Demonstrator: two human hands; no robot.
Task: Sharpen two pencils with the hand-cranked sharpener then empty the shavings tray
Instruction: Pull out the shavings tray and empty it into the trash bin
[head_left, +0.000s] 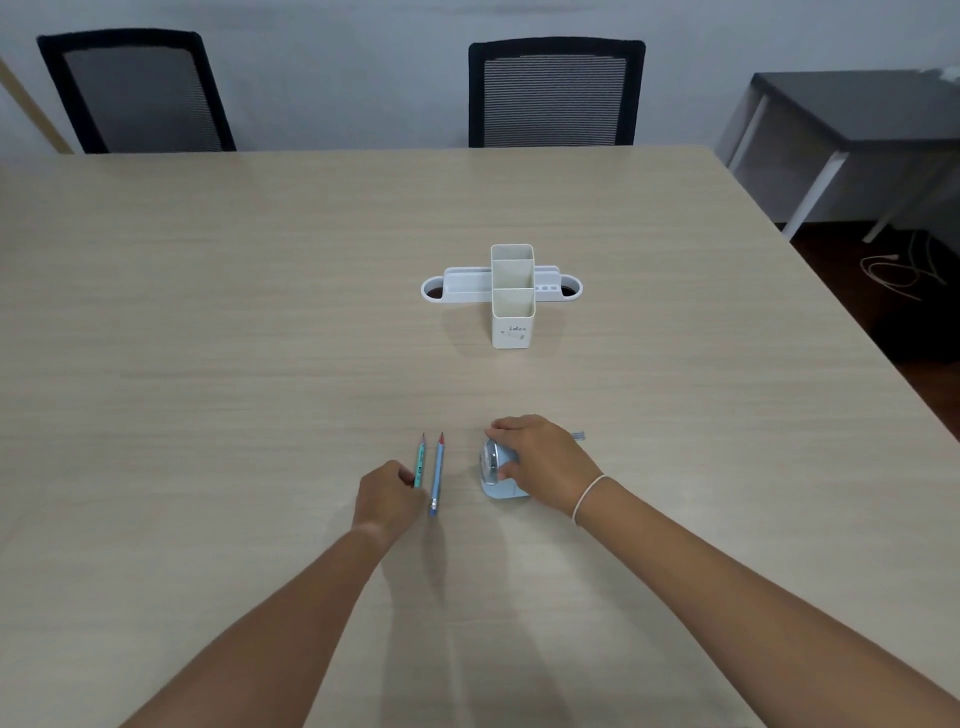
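With the right hand (540, 462) gripping the sharpener (500, 475) on the table (208, 338), the left hand (387, 496) pinching the green pencil (420, 460) (blue pencil (436, 475) just beside) should probably lift it cleanly and feed it straight in.

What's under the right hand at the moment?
The light blue pencil sharpener sits under the right hand, fingers curled over its top. Its crank tip pokes out beyond the hand. The sharpener's right side and shavings tray are covered.

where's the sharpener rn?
Head view, lower centre: the light-blue sharpener stands on the table under the right hand, right of the two pencils, nearer than the white desk organiser.
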